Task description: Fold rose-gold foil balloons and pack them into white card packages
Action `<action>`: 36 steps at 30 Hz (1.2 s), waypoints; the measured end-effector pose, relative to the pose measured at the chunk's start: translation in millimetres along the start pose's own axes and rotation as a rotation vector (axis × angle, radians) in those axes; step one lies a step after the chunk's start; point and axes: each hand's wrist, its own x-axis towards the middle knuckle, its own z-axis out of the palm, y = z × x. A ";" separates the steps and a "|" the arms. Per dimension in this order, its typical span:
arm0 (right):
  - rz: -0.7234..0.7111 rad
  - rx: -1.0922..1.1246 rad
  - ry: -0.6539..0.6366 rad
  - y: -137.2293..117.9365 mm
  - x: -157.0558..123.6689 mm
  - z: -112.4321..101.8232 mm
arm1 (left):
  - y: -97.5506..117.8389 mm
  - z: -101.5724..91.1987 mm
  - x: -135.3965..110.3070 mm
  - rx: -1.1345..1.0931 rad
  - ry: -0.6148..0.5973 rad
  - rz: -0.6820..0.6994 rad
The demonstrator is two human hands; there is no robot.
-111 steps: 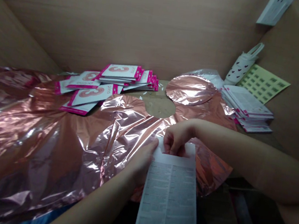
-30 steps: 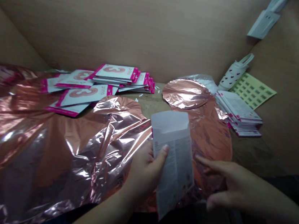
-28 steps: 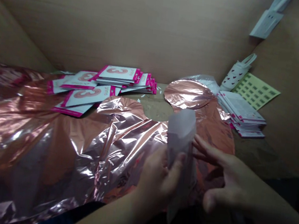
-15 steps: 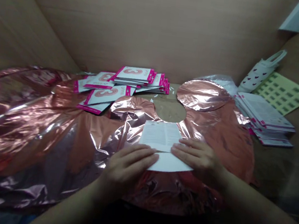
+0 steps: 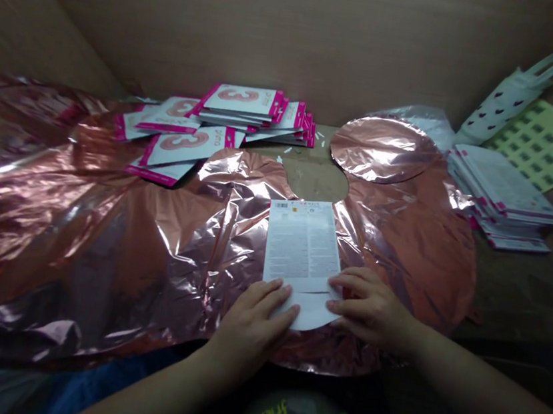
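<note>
Your white rectangular paper packet (image 5: 302,247), printed with two text columns, lay flat on shiny rose-gold foil (image 5: 191,243), its blank flap (image 5: 311,312) nearest you.

Seemingly free above foil (image 5: 111,281), card pile (image 5: 242,101) behind

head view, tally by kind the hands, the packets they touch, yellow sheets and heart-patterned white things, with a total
Hands: 2 (left hand, right hand)
Touched packet: 1
Yellow sheet: 1
Heart-patterned white thing: 1
Total: 5
</note>
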 end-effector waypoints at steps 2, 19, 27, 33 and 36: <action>0.108 0.061 0.039 -7.2 8.4 -0.5 | 5.9 2.4 8.8 -0.012 0.054 -0.107; 0.598 -0.220 -0.206 -23.2 42.9 -9.2 | -21.0 -7.0 -3.2 0.088 -0.287 0.093; 0.242 -0.222 -0.209 -45.5 -9.8 6.7 | -27.4 -21.5 -18.2 0.035 -0.429 0.053; 0.147 -0.230 -0.164 -30.6 14.3 -15.3 | -27.1 -34.6 -14.8 -0.126 -0.359 -0.020; 0.091 -0.316 -0.368 -30.2 46.0 -6.5 | -9.1 -48.2 -5.4 -0.348 -0.186 -0.225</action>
